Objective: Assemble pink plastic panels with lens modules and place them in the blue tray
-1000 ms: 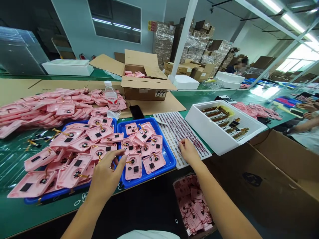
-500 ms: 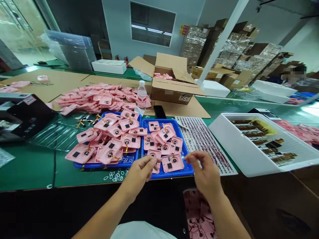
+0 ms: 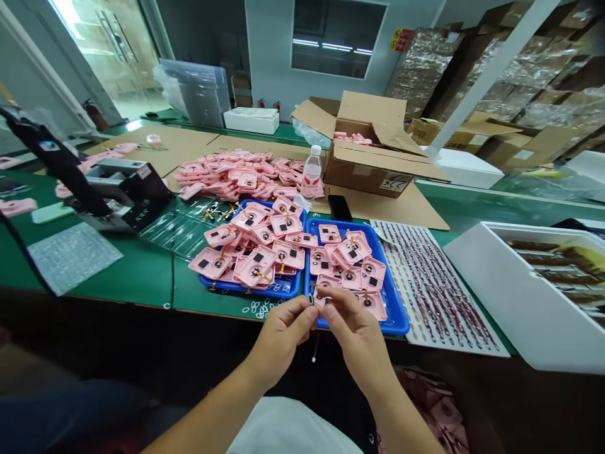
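Note:
My left hand point(image 3: 288, 328) is closed in a pinch on a small dark oval part point(image 3: 311, 299). A thin wire hangs below it and ends in a small white connector point(image 3: 314, 359). Fingertips of my right hand point(image 3: 352, 325) are bent together right beside that part; what they grip, if anything, is hidden. Both hands are over the front edge of the right blue tray point(image 3: 399, 325), which holds pink plastic shells point(image 3: 352, 249) with black squares and small round components. The left blue tray point(image 3: 222, 287) bears a heap of similar shells point(image 3: 258, 263).
White rings point(image 3: 259, 309) lie scattered before the trays. To the right are a white sheet point(image 3: 439, 284) with rows of wired parts and a white foam box point(image 3: 501, 296). Behind stand a bottle point(image 3: 312, 170), phone point(image 3: 339, 208), pink pile point(image 3: 236, 170) and carton point(image 3: 368, 167); a black machine point(image 3: 137, 195) stands left.
My hands have come together; they were apart before, the right one off to the side. The view has turned left, so the table appears shifted to the right.

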`<state>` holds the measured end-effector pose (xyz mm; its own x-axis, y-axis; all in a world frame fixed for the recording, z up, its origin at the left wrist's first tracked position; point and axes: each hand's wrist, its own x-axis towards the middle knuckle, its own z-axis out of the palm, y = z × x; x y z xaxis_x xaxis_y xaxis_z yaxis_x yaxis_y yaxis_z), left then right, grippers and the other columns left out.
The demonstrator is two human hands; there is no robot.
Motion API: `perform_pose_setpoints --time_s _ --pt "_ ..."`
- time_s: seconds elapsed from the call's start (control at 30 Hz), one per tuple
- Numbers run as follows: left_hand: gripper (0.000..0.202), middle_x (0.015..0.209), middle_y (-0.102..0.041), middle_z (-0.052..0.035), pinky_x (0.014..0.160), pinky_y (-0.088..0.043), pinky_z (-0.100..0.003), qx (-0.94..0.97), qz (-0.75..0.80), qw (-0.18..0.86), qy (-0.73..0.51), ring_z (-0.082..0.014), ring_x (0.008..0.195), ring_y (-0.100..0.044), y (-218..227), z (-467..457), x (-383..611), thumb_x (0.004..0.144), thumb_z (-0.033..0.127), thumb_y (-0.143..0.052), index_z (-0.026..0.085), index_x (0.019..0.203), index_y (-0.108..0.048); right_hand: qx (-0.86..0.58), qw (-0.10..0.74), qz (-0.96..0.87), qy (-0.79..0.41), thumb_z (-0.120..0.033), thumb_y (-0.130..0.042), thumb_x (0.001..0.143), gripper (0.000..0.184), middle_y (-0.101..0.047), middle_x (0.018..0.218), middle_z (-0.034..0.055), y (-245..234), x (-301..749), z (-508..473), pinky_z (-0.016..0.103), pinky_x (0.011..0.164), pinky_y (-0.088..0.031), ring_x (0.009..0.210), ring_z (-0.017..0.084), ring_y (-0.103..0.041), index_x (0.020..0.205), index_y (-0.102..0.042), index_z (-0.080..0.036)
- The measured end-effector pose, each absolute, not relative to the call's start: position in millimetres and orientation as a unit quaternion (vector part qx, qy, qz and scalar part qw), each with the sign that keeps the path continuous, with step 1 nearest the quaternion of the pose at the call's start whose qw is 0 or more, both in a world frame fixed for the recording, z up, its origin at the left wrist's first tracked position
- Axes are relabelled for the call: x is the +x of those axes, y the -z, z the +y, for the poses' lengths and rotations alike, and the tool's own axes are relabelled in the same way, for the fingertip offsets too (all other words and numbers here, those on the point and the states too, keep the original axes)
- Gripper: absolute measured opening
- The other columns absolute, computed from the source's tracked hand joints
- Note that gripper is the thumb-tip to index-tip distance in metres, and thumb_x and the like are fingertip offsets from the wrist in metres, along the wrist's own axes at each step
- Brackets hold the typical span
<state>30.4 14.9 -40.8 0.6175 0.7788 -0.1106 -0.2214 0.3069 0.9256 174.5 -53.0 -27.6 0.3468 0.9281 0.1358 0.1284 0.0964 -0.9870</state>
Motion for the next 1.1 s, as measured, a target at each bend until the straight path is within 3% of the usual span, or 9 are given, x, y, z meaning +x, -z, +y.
perform_pose_setpoints --time_s 0.13,0.3,0.43,0.53,0.7,0.8,0.9,1.0,1.1 --pt "0.044 0.071 -0.045 0.0034 0.055 -0.024 -0.026 0.513 0.283 0.752 -0.302 -0.0085 0.059 -0.030 41 12 20 0.093 0.059 -0.068 0.015 0.087 -0.070 -0.534 0.576 -0.386 -0.484 -0.045 -0.079 0.090 0.022 -0.075 0.120 0.0060 30 158 -46 0.033 0.082 -0.058 0.099 0.022 -0.071 0.104 -0.080 -0.028" --pt "0.027 0.085 -0.065 -0.0046 0.073 -0.044 -0.029 0.644 0.351 0.574 -0.363 -0.0164 0.079 -0.058 35 12 -6 0.099 0.037 -0.060 0.018 0.088 -0.076 -0.594 0.540 -0.433 -0.410 -0.046 -0.081 0.087 0.022 -0.080 0.102 0.0067 29 157 -47 0.038 0.087 -0.059 0.098 0.026 -0.074 0.095 -0.079 -0.026" --pt "0.016 0.083 -0.065 -0.0036 0.067 -0.045 -0.028 0.698 0.361 0.501 -0.363 -0.0160 0.073 -0.059 32 14 -27 0.095 0.029 -0.063 0.020 0.096 -0.076 -0.617 0.442 -0.550 -0.349 -0.046 -0.069 0.096 0.020 -0.079 0.099 0.0068 23 155 -48 0.036 0.078 -0.058 0.089 0.026 -0.073 0.101 -0.080 -0.030" --pt "0.015 0.074 -0.061 -0.0016 0.061 -0.042 -0.028 0.708 0.379 0.475 -0.361 -0.0143 0.064 -0.055 31 15 -35 0.093 0.027 -0.063 0.020 0.087 -0.075 -0.613 0.428 -0.575 -0.333 -0.050 -0.067 0.096 0.022 -0.078 0.096 0.0068 22 148 -46 0.036 0.074 -0.058 0.085 0.027 -0.073 0.097 -0.080 -0.031" --pt "0.008 0.071 -0.059 0.0002 0.058 -0.039 -0.026 0.662 0.400 0.506 -0.382 -0.0120 0.061 -0.050 33 17 -38 0.082 0.020 -0.065 0.019 0.074 -0.068 -0.625 0.430 -0.542 -0.362 -0.058 -0.074 0.088 0.030 -0.075 0.083 0.0063 28 133 -40 0.032 0.061 -0.056 0.070 0.024 -0.070 0.091 -0.078 -0.028" --pt "0.012 0.069 -0.055 0.0018 0.056 -0.037 -0.024 0.590 0.390 0.603 -0.369 -0.0109 0.059 -0.046 41 18 -40 0.081 0.029 -0.064 0.019 0.075 -0.061 -0.585 0.456 -0.524 -0.420 -0.061 -0.071 0.090 0.037 -0.067 0.068 0.0030 28 121 -40 0.026 0.051 -0.048 0.058 0.018 -0.058 0.079 -0.073 -0.025" --pt "0.024 0.063 -0.047 0.0042 0.052 -0.035 -0.025 0.547 0.389 0.654 -0.349 -0.0106 0.052 -0.040 46 25 -51 0.088 0.038 -0.058 0.020 0.073 -0.055 -0.540 0.512 -0.487 -0.458 -0.060 -0.071 0.091 0.038 -0.061 0.066 0.0006 28 109 -41 0.023 0.051 -0.045 0.055 0.014 -0.051 0.077 -0.070 -0.025" --pt "0.036 0.068 -0.052 0.0004 0.066 -0.042 -0.029 0.640 0.463 0.472 -0.393 -0.0154 0.066 -0.050 40 49 -68 0.099 0.041 -0.054 0.020 0.069 -0.056 -0.552 0.524 -0.469 -0.449 -0.060 -0.071 0.092 0.038 -0.060 0.069 0.0006 32 106 -41 0.023 0.053 -0.045 0.058 0.014 -0.049 0.081 -0.070 -0.024" --pt "0.030 0.102 -0.071 -0.0096 0.096 -0.048 -0.042 0.762 0.483 0.214 -0.375 -0.0272 0.103 -0.061 31 83 -73 0.099 0.046 -0.060 0.019 0.102 -0.070 -0.566 0.520 -0.458 -0.446 -0.062 -0.069 0.092 0.040 -0.058 0.070 0.0004 40 110 -40 0.024 0.055 -0.045 0.060 0.014 -0.047 0.081 -0.069 -0.024"
